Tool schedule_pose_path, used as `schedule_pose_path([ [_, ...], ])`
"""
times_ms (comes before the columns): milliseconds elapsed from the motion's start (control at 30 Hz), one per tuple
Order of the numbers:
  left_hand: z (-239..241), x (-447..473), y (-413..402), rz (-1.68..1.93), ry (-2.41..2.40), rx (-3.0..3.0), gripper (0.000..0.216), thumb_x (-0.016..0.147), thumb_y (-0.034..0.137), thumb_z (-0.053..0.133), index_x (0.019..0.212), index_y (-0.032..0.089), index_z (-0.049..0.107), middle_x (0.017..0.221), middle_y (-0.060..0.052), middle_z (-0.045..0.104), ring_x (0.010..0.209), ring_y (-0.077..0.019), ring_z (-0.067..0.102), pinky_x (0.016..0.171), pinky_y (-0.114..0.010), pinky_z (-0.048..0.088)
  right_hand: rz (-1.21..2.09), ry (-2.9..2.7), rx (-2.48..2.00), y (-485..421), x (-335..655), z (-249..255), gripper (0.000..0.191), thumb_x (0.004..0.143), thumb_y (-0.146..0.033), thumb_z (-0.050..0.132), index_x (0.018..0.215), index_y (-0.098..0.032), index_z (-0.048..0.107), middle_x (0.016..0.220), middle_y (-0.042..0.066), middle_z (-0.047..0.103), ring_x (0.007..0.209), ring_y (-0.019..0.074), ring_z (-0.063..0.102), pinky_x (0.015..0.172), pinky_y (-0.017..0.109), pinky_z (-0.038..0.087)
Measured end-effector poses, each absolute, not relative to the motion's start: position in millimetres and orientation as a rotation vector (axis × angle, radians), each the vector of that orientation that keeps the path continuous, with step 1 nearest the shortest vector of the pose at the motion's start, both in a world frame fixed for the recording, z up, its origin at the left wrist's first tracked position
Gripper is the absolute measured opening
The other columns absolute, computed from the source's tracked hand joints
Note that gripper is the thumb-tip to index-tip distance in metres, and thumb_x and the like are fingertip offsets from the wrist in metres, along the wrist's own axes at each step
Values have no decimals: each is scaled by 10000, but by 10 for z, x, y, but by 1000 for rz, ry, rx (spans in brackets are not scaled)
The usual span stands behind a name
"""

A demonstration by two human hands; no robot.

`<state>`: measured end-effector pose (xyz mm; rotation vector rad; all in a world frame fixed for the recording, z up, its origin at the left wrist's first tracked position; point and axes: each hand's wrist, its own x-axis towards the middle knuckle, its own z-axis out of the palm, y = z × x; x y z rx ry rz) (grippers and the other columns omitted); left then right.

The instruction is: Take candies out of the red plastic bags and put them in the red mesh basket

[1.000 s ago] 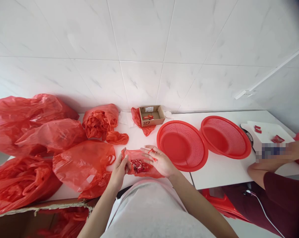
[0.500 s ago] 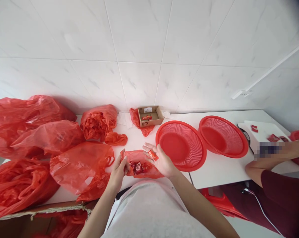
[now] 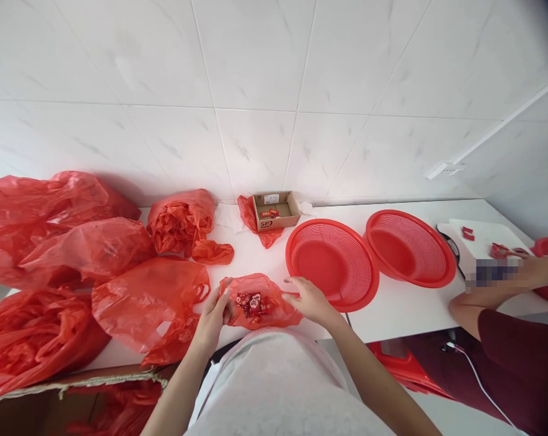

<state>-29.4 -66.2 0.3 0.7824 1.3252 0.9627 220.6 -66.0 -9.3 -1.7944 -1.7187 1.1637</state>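
Observation:
A small red plastic bag (image 3: pixel 280 310) lies spread on the table in front of me, its mouth facing up. Several small red wrapped packets (image 3: pixel 254 303) with white print sit inside it. My left hand (image 3: pixel 216 309) pinches the bag's left edge between thumb and fingers. At the bag's right side is my right hand (image 3: pixel 310 301), its fingers apart and nothing seen in them. Whether its fingertips touch the plastic, I cannot tell.
Two red mesh baskets (image 3: pixel 378 266) stand to the right. Behind the bag is a cardboard box (image 3: pixel 289 212) with small red packets. Large red plastic bags (image 3: pixel 141 309) crowd the left. A co-worker's arm (image 3: pixel 467 312) reaches over a white tray (image 3: pixel 485 233) at far right.
The red packet that lay across my right hand has left it. That hand has turned over and moved slightly right to the bag's right edge. My left hand keeps its grip.

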Motion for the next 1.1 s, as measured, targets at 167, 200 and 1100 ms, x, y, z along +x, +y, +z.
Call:
schedule_pose_path([
  [167, -64, -645, -922, 802, 1500, 865, 426, 687, 583, 688, 785, 170, 651, 567, 54, 489, 553, -111, 464, 552, -218, 393, 1360, -1704, -1888, -861, 2352, -263, 259, 799, -284, 565, 1041, -213, 626, 964, 70, 699, 864, 231, 640, 737, 349, 466],
  [200, -66, -739, -960, 773, 1516, 851, 419, 665, 577, 711, 723, 171, 627, 576, 55, 492, 555, -111, 468, 554, -220, 401, 1419, -1628, -1845, -862, 2393, -262, 218, 809, -283, 547, 1001, -208, 618, 876, 51, 693, 773, 205, 637, 679, 326, 467],
  [1100, 863, -766, -298, 1291, 1222, 903, 298, 705, 463, 738, 766, 180, 669, 1210, -74, 631, 1103, -241, 562, 891, -308, 466, 1382, -1729, -1228, -95, 2577, 1386, 265, 817, -362, 614, 1048, -240, 569, 794, -15, 580, 653, 128, 566, 575, 252, 448],
])
